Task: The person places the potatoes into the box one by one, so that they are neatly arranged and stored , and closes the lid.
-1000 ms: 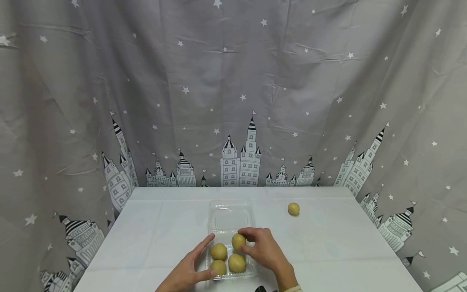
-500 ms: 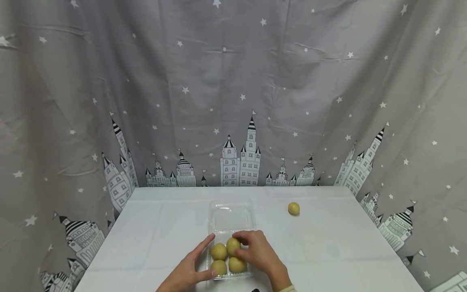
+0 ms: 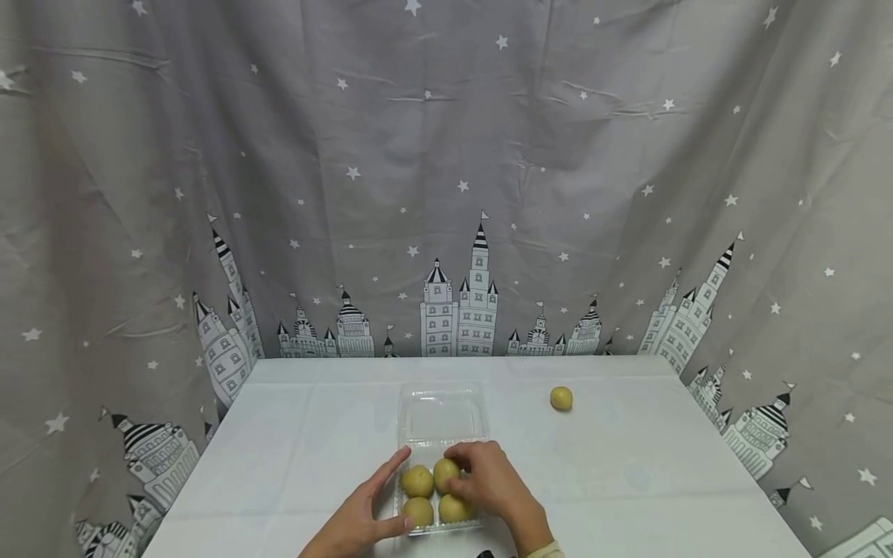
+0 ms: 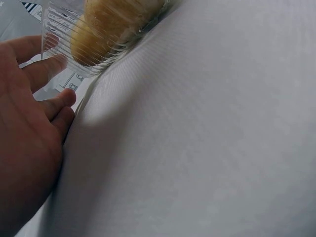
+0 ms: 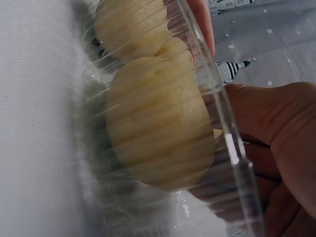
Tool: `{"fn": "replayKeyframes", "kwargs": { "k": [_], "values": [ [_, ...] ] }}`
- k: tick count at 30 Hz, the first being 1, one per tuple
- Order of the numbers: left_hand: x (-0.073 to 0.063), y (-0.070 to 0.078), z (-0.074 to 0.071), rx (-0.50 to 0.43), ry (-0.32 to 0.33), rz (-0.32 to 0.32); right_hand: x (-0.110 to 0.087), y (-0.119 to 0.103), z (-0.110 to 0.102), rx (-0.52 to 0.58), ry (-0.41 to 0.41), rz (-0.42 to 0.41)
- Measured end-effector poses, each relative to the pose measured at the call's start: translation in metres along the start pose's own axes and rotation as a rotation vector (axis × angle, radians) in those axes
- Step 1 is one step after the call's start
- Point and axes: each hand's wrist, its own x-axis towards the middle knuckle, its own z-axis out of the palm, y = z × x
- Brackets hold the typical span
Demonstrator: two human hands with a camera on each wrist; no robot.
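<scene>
A clear plastic clamshell box (image 3: 474, 523) lies with its lid folded back, holding several yellow potatoes. My right hand (image 3: 491, 480) pinches one potato (image 3: 446, 474) at the far right of the box base, thumb on the near side. The near right potato (image 3: 455, 508) sits just below that thumb. In the right wrist view, a large potato (image 5: 158, 123) shows through the ribbed wall, with the right hand (image 5: 281, 143) beyond the rim. My left hand (image 3: 359, 515) spreads along the left side, fingers fairly straight. In the left wrist view, fingertips (image 4: 57, 61) touch the box wall.
One more potato (image 3: 561, 398) lies alone on the white-covered table (image 3: 649, 465), at the back right. The transparent lid (image 3: 444, 415) extends flat behind the base. A grey curtain (image 3: 446, 139) with stars and castles hangs past the table's far edge.
The right hand has moved a little left and lowered its potato into place beside the far left one, then stayed nearly still. The left hand has not visibly moved.
</scene>
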Motion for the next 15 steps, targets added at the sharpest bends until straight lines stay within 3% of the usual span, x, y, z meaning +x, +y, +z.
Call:
{"fn": "replayKeyframes", "kwargs": {
  "k": [8, 15],
  "values": [
    [0.0004, 0.0029, 0.0012, -0.037, 0.003, -0.046, 0.0013, -0.0022, -0.0013, -0.021, -0.043, 0.026],
    [0.0003, 0.0027, 0.0012, -0.038, 0.007, -0.035, 0.0025, -0.0036, -0.0023, -0.023, -0.054, 0.015]
  ]
}}
